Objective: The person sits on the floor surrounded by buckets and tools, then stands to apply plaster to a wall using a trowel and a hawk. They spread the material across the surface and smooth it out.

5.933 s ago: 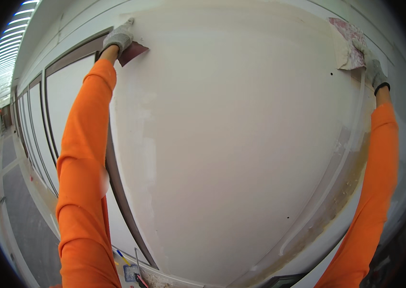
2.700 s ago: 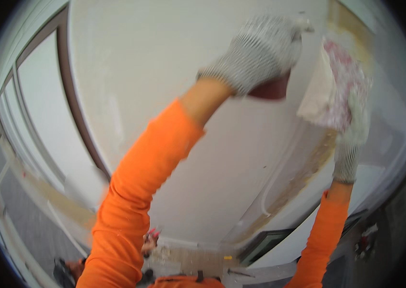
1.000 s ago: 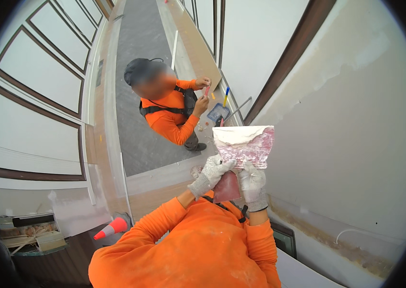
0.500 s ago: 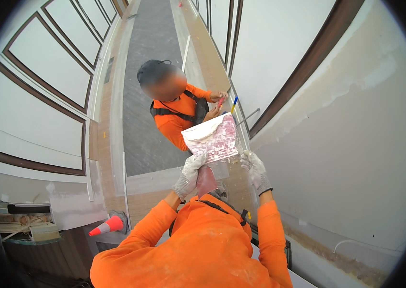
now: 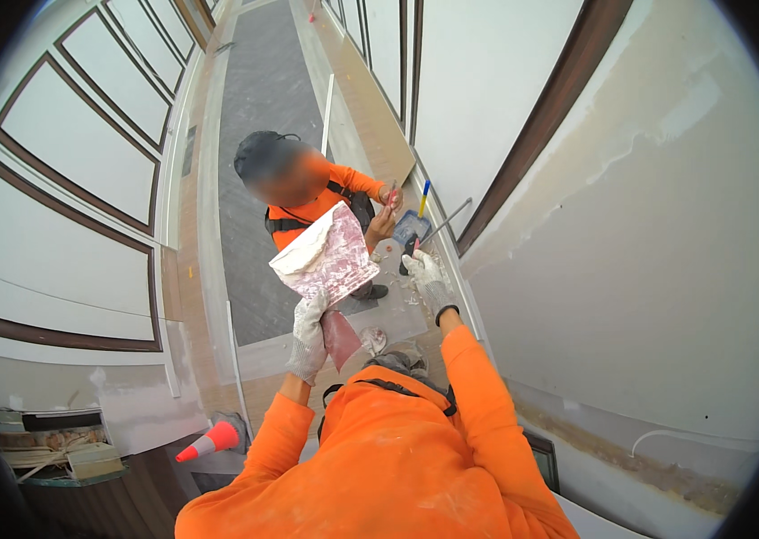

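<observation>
My gloved left hand (image 5: 309,331) grips a flat pink board (image 5: 345,260) by its near edge. White filler paste (image 5: 306,242) is heaped and smeared over its far left part. A dull red, flat piece (image 5: 341,340) sticks out beside the same hand; how it is held is hidden. My gloved right hand (image 5: 432,283) is out to the right of the board, its fingers bent at a dark, narrow thing (image 5: 410,255) with a pinkish end. Whether they wrap round it or only touch it is hard to make out.
A crouching co-worker (image 5: 299,193) in orange is just beyond the board, holding a small red thing (image 5: 391,199). Near them are a blue tray (image 5: 411,226), a yellow-and-blue handle (image 5: 424,199) and a grey rod (image 5: 448,222). A traffic cone (image 5: 211,440) lies at lower left; walls flank both sides.
My left hand and the board have moved left and tilted. My right hand has moved forward and left, to the dark thing. The blue tray now shows beyond the board.
</observation>
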Demonstrator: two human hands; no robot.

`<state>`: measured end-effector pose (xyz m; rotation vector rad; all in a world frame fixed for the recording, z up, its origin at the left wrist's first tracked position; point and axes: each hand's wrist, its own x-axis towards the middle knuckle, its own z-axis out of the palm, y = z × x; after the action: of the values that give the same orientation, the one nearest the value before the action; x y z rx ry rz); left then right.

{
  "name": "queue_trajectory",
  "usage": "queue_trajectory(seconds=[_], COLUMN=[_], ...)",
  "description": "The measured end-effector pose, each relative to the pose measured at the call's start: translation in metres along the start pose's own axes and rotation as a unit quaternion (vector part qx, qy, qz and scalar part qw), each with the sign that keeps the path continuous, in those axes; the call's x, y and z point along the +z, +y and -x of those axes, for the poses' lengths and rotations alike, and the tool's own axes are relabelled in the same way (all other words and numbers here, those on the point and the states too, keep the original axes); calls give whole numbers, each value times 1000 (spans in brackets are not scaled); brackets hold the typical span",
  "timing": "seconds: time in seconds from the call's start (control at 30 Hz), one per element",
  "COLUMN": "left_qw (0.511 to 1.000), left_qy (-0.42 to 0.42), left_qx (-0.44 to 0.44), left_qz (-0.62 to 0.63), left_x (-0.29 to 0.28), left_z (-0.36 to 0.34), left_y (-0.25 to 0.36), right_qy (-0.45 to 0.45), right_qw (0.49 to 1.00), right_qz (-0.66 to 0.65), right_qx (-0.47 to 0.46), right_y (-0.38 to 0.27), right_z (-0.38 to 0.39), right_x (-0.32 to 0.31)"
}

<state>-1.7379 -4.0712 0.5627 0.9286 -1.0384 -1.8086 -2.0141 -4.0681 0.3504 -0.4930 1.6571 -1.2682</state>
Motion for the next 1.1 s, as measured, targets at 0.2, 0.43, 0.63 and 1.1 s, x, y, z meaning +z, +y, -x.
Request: queue_trajectory(seconds=[0.2, 0.43, 0.63, 1.1], left_qw=[999, 1000, 999, 998], left_qy=[30, 29, 50, -16], left_qx=[-18, 0, -13, 3], left_qz=[20, 3, 0, -64], left_x=[-15, 7, 10, 10], left_z=[-3, 6, -3, 17], left_y=[-10, -10, -7, 3], right_qy=[45, 91, 148, 184], right_qw=[998, 992, 971, 949], right_qz=[-12, 14, 117, 75], right_qx=[-50, -91, -150, -243], right_y=[-17, -3, -19, -43], right_z=[-17, -53, -61, 17], right_x=[11, -3, 2, -9])
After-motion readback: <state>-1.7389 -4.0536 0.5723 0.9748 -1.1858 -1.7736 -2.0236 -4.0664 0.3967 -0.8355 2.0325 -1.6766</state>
